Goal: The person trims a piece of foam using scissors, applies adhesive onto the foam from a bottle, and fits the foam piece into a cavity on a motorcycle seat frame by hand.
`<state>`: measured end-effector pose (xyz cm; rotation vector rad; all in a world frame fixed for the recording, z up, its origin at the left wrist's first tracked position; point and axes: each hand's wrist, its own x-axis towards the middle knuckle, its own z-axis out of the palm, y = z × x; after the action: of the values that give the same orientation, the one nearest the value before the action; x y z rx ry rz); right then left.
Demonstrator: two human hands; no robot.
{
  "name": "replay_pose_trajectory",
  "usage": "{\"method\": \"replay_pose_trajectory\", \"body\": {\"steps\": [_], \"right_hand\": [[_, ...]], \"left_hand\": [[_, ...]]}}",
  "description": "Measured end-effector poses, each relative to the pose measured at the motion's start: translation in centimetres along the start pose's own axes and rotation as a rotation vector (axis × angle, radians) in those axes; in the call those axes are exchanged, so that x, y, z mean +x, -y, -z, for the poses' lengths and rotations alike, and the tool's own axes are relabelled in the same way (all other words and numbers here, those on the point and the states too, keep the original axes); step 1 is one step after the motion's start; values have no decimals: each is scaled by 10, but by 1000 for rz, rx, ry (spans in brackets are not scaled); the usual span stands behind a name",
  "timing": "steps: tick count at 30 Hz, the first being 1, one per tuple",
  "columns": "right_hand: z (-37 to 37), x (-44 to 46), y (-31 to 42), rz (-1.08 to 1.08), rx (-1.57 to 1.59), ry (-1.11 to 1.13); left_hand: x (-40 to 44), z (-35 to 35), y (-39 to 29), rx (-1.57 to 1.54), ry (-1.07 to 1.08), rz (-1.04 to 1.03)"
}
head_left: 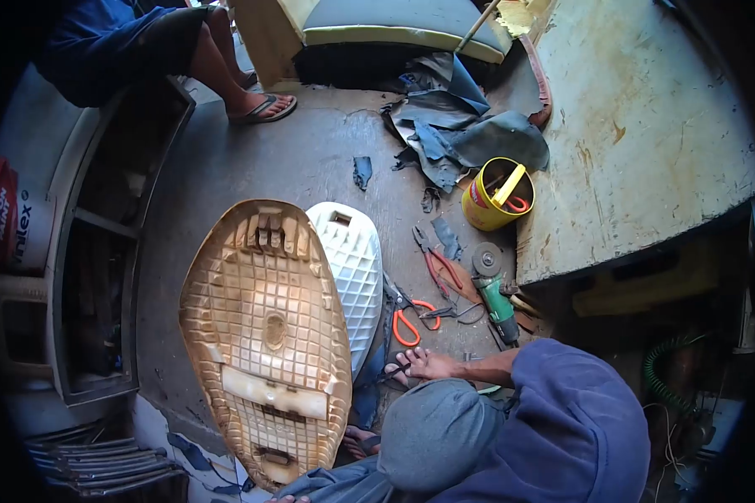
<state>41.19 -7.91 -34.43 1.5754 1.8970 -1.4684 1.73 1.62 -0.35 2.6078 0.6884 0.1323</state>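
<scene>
A large tan moulded shell with a ribbed grid, like the underside of a seat base, stands in front of me. Partly behind it is a similar white ribbed shell. My right hand is low beside my sandalled foot, its fingers bent around a thin dark piece I cannot identify. Near that hand lie orange-handled scissors. Only the fingertips of my left hand show at the bottom edge, close to the tan shell's lower end; their grip is hidden. My grey-clad knee rises between my hands.
Red-handled pliers and a green angle grinder lie on the floor to the right. Beyond are a yellow tin holding tools and dark material scraps. A pale board stands right. Another person's sandalled foot is upper left.
</scene>
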Motion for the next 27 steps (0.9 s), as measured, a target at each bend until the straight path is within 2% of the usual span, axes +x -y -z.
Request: {"method": "replay_pose_trajectory", "body": {"steps": [1, 3, 4, 7, 9, 10, 12, 13, 14, 16, 18, 19, 20, 22, 24, 26, 27], "right_hand": [[23, -13, 17, -8, 54, 42], [-12, 27, 19, 114, -578, -367], [-23, 41, 19, 86, -580, -390], [-29, 33, 6, -26, 23, -497], [0, -2, 20, -60, 435, -557], [30, -18, 28, -74, 444, -569], [121, -79, 59, -529, 433, -65], [141, -106, 68, -538, 462, -74], [161, -135, 79, -584, 519, -194], [187, -185, 111, -628, 611, -346], [203, -242, 136, -530, 707, -514], [187, -245, 131, -512, 705, -582], [187, -275, 147, -519, 716, -618], [180, -336, 185, -625, 813, -802], [149, -390, 222, -695, 940, -890], [129, -483, 302, -842, 1224, -863], [100, -477, 294, -905, 1248, -777]], "left_hand": [[8, 0, 11, -22, 7, -2], [20, 10, 32, -16, 14, -25], [24, 14, 42, -34, 17, 3], [38, 16, 60, -150, 28, 23], [41, 13, 68, -275, 135, 72], [47, 5, 82, -276, 144, 53], [54, -1, 98, -303, 677, 124], [77, 14, 81, -273, 812, 195], [101, 28, 58, -232, 943, 264], [128, 26, 37, -125, 1050, 560], [175, 48, -7, 131, 1056, 655], [197, 55, -30, 101, 936, 645], [224, 66, -57, -59, 804, 498], [276, 144, -141, -433, 507, 157], [308, 239, -218, -489, 446, 65], [306, 324, -278, -391, 311, -153], [315, 348, -284, -395, 306, -96]]}}
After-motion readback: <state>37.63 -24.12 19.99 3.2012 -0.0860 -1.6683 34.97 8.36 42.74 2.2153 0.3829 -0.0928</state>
